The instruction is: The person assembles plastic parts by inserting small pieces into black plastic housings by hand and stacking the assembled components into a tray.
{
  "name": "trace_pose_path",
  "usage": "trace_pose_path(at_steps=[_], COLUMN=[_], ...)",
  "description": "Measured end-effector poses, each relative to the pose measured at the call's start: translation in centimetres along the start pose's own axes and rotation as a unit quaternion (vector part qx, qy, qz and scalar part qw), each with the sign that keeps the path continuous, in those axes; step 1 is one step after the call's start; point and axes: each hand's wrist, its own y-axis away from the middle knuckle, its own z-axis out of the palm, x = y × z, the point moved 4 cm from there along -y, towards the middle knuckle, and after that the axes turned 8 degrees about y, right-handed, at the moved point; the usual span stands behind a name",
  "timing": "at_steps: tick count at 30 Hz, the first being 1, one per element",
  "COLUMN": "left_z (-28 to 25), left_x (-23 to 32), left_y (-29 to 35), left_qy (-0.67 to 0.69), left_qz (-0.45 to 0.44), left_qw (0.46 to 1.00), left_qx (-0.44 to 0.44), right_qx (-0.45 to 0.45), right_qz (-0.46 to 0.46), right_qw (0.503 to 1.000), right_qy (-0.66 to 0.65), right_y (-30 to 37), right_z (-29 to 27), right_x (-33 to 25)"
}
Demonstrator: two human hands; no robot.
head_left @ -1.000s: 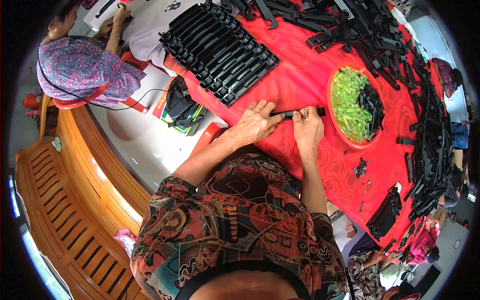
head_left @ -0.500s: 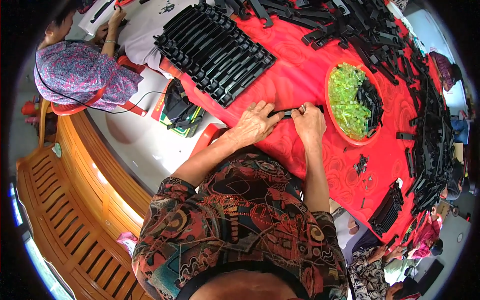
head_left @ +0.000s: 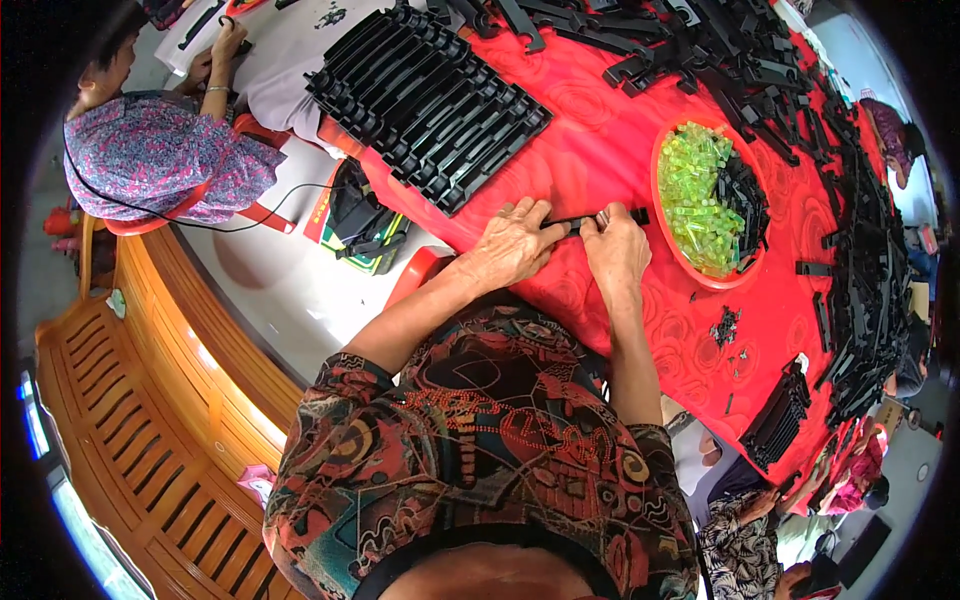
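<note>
Between my two hands a slim black plastic strip lies low over the red tablecloth. The fingers of my left hand are closed on the left end of the black plastic strip. My right hand pinches it farther right, its fingertips covering part of the strip; whether a smaller piece is in that pinch I cannot make out. Just right of my right hand stands an orange-red basin holding translucent yellow-green pieces and small black pieces. Beyond my left hand lies a neat row of long black plastic parts.
Loose black parts heap along the table's far and right sides. Small black bits and another stacked row lie at right. A co-worker sits at the left; other people are at lower right. A wooden bench stands left.
Both hands keep hold of the black strip with only slight finger shifts. More of the strip's right end shows past my right hand. The laid-out rows look the same.
</note>
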Motion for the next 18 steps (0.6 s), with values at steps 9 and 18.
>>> trace_pose_path(at_steps=[9, 18], left_z=[0.5, 0.4], left_x=[0.0, -0.2], left_y=[0.0, 0.2], left_qy=[-0.048, -0.024], left_qz=[0.002, 0.045], left_qw=[0.998, 0.999], left_qx=[-0.029, 0.005], right_qx=[-0.001, 0.091], right_qz=[-0.012, -0.051], right_qw=[1.000, 0.962], right_qy=[0.004, -0.252], right_y=[-0.1, 0.5], right_z=[0.0, 2.2], right_x=[0.0, 3.3])
